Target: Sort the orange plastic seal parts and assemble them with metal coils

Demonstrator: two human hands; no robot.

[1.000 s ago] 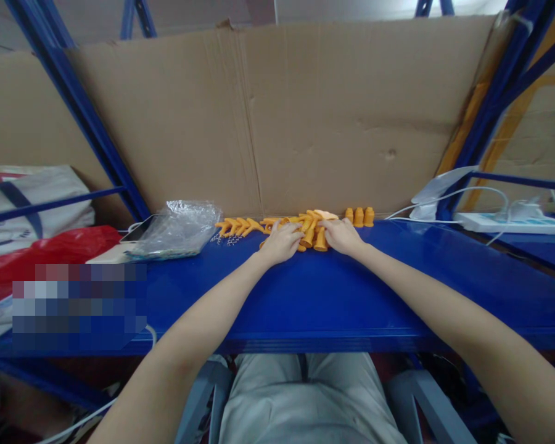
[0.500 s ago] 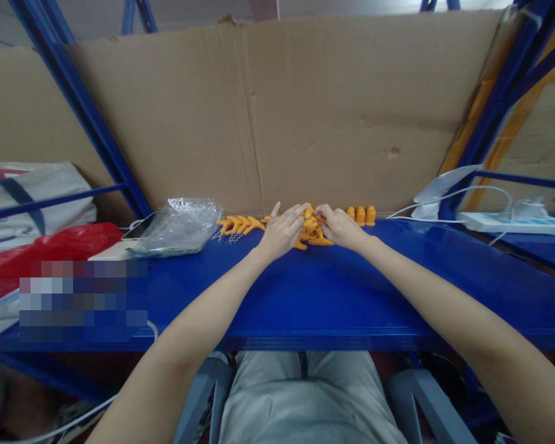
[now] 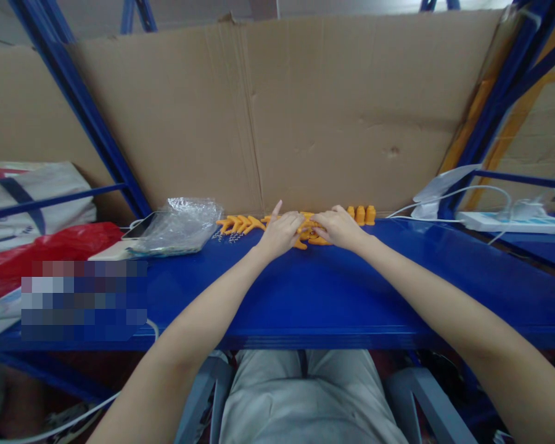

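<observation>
Near the back of the blue shelf, both hands close in on an orange plastic part (image 3: 311,233) from either side. My left hand (image 3: 282,232) has its fingers curled onto the part's left side, with one finger sticking up. From the right, my right hand (image 3: 337,228) grips it, fingertips bent over its top. The fingers hide much of the part, so its full shape cannot be made out. Left of my hands lies a row of orange branched pieces (image 3: 240,224), with small metal bits (image 3: 234,237) before them. Several small orange blocks (image 3: 361,215) stand right of my right hand.
A clear plastic bag (image 3: 180,225) lies on the blue shelf (image 3: 282,296) to the left, near a red bag (image 3: 55,246). A cardboard sheet (image 3: 328,111) walls off the back. A white power strip (image 3: 513,222) with cables sits at the right.
My right hand has shifted slightly left, its fingers now over the top of the orange part and covering more of it. My left fingers have dropped a little lower on it.
</observation>
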